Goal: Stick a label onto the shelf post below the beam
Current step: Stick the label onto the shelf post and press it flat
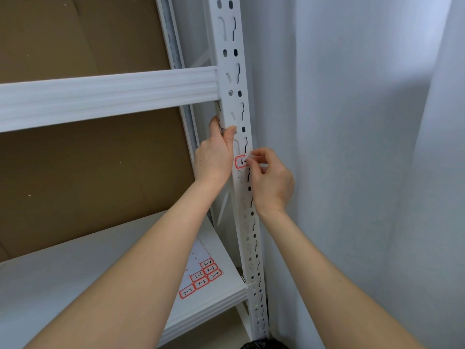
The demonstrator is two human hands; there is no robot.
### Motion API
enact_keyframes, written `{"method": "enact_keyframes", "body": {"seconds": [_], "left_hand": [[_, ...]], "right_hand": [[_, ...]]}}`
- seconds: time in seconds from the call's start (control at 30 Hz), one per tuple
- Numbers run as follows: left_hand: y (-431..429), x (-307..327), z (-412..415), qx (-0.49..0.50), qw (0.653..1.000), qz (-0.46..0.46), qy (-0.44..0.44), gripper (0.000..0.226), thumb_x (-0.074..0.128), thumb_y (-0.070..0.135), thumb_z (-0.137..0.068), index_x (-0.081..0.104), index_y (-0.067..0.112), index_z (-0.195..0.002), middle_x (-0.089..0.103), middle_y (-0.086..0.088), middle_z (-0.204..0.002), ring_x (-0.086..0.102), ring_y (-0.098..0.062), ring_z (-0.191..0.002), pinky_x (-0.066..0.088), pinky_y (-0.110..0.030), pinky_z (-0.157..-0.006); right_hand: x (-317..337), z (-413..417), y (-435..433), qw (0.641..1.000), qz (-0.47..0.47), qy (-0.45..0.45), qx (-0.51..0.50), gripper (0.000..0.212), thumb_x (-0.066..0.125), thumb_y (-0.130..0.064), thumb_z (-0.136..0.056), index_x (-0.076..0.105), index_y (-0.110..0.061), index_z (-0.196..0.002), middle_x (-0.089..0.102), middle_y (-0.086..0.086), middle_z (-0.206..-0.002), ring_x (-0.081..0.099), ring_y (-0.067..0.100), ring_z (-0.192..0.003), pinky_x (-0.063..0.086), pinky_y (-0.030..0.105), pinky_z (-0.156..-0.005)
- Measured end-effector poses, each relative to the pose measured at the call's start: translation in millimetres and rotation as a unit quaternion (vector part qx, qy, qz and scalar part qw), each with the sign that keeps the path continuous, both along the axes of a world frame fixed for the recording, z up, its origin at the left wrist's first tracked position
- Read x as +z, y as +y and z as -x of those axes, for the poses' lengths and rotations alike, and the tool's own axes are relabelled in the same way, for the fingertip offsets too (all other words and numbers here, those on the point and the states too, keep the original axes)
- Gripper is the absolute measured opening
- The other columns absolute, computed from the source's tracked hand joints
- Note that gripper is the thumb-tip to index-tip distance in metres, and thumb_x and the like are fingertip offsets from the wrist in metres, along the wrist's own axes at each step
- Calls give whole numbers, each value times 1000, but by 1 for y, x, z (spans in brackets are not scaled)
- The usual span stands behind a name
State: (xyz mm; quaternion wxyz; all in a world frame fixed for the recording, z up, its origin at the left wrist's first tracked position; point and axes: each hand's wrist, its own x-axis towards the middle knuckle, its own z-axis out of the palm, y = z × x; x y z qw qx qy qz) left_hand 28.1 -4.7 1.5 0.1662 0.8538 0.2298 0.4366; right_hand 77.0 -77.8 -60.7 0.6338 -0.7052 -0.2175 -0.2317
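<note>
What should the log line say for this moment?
step: sticking label onto post below beam | left hand: grips post | right hand: pinches label's right edge | label sheet: lying on shelf

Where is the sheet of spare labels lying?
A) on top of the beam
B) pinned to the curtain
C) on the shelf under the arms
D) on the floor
C: the sheet lies flat on the white shelf, close beside the post.

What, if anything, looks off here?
Nothing stands out. The label sits roughly square on the post below the beam, its right end pinched by the right hand; the left hand grips the post.
</note>
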Motion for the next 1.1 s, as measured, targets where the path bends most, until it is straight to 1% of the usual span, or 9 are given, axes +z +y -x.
{"method": "enact_keyframes", "body": {"seconds": [0.1, 0.17, 0.23, 0.37, 0.57, 0.67, 0.73, 0.9, 1.1], "left_hand": [[1, -1, -1, -4, 1000, 0, -1, 51, 24, 42, -102, 29, 13, -143, 64, -16, -117, 59, -39, -103, 41, -38, -76], [1, 0, -1, -1, 1000, -3, 3, 50, 24, 41, -102, 29, 13, -143, 64, -16, -116, 58, -40, -103, 38, -37, -76], [1, 0, -1, 1, 1000, -2, 5, 50, 23, 41, -102, 30, 12, -142, 64, -16, -115, 58, -40, -102, 35, -35, -74], [1, -1, 0, -1, 1000, -1, 5, 50, 24, 42, -102, 31, 13, -142, 63, -16, -116, 58, -39, -103, 40, -38, -77], [2, -1, 0, -18, 1000, -6, -5, 51, 25, 42, -102, 30, 12, -143, 63, -14, -121, 61, -37, -102, 50, -43, -83], [2, -1, -1, -21, 1000, -2, -3, 51, 25, 42, -102, 29, 13, -144, 62, -13, -122, 61, -36, -103, 49, -41, -81], [2, 0, 0, -17, 1000, -2, 1, 51, 25, 41, -102, 29, 13, -144, 63, -14, -121, 60, -37, -103, 44, -38, -79], [2, 0, 0, -19, 1000, -2, -6, 51, 25, 42, -102, 30, 13, -143, 64, -15, -116, 61, -37, -100, 49, -44, -82], [2, -1, -1, -18, 1000, -5, -6, 51, 25, 43, -101, 31, 12, -142, 65, -16, -115, 61, -38, -100, 49, -46, -82]], "right_hand": [[-1, -1, 1, 1000, 17, -17, -13, 6, 62, -29, -89, 65, -26, -84, 69, -10, -87, 64, 12, -76, 41, 27, -59], [-1, -2, 1, 999, 32, -26, -20, 9, 60, -28, -90, 64, -25, -83, 68, -8, -86, 64, 15, -76, 40, 28, -58], [2, -1, 0, 997, 60, -25, -28, 10, 56, -28, -92, 62, -23, -86, 66, -7, -91, 62, 19, -77, 36, 29, -58], [8, 3, -1, 993, 117, -3, -35, 12, 47, -28, -97, 57, -22, -92, 60, -5, -103, 58, 25, -79, 33, 30, -60], [8, 4, -2, 990, 137, -9, -33, 13, 45, -28, -98, 54, -21, -93, 54, -4, -109, 47, 22, -70, 29, 30, -60], [4, 3, -1, 994, 108, -24, -25, 10, 50, -27, -96, 55, -21, -91, 57, -4, -105, 56, 22, -74, 33, 30, -60], [-1, 2, -1, 997, 64, -29, -15, 6, 53, -23, -94, 58, -20, -95, 61, -4, -101, 61, 21, -78, 40, 31, -61], [-10, 1, -2, 1000, 5, -20, 14, 20, 60, -20, -90, 61, -21, -109, 66, -5, -98, 63, 14, -79, 47, 27, -66], [-16, 0, 3, 998, -56, -29, 9, 11, 64, -17, -86, 72, -19, -93, 70, -5, -94, 66, 12, -77, 53, 31, -67]]}}
